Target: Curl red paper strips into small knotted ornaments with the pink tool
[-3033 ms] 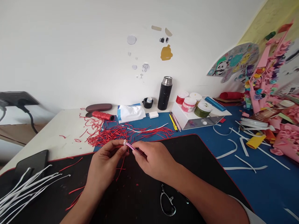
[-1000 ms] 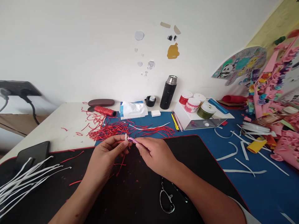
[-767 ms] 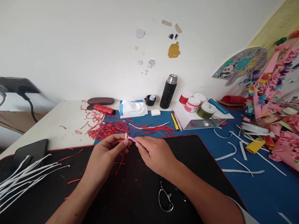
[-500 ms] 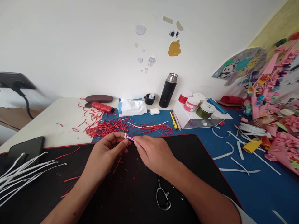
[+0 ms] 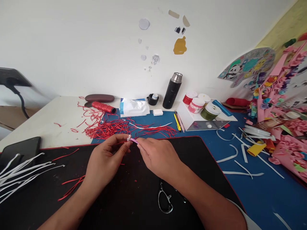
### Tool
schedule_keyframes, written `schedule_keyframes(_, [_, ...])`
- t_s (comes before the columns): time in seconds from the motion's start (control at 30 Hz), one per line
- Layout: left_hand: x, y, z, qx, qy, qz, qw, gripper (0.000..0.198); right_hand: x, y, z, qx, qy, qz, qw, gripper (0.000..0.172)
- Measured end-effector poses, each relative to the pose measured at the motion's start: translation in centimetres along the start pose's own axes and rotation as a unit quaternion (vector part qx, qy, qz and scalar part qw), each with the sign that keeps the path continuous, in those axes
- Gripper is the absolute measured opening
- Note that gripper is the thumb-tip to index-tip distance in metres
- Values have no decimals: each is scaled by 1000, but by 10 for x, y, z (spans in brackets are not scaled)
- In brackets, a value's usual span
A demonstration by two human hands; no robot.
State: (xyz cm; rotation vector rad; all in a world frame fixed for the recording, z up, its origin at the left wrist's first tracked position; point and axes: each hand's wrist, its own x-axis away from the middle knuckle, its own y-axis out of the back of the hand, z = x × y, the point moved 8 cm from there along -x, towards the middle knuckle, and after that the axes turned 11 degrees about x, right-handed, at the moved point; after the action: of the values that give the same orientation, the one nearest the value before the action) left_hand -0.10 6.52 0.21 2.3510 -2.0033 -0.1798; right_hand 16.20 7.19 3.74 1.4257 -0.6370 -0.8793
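Position is held from the earlier pictures: both hands are still met over the far part of the black mat [image 5: 120, 198].

Head view: the small white coil [image 5: 129, 138] is pinched by the left hand [image 5: 105, 161]. The pink tool [image 5: 134, 141] is clamped in the fingers of the right hand [image 5: 157, 156]. Coil and tool are touching. A heap of red strips [image 5: 107, 127] is noted just beyond the hands. Scissors [image 5: 165, 200] are laid beside the right forearm. White strips [image 5: 21, 171] are spread at the mat's left edge, well apart from the hands. Bare mat is left between the forearms.
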Motion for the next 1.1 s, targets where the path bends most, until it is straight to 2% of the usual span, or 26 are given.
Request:
schedule_keyframes(0.17, [1,1,1,-23,-11,-12,1000,32,1,3,0,-42,-15,15,999,28])
schedule_keyframes(0.37, [-1,2,1,-14,-7,-20,1000,32,1,2,-1,-150,-39,25,988,25])
schedule_keyframes(0.6, [-2,-6,2,134,52,-15,989,33,1,-6,0,-299,-74,52,950,28])
schedule_keyframes(0.8, [-4,-10,6,200,82,-7,976,42,1,-9,0,-319,-77,64,942,27])
schedule_keyframes(1.1, [-5,-9,16,260,111,-5,959,43,-1,-5,0,-285,-69,37,956,25])
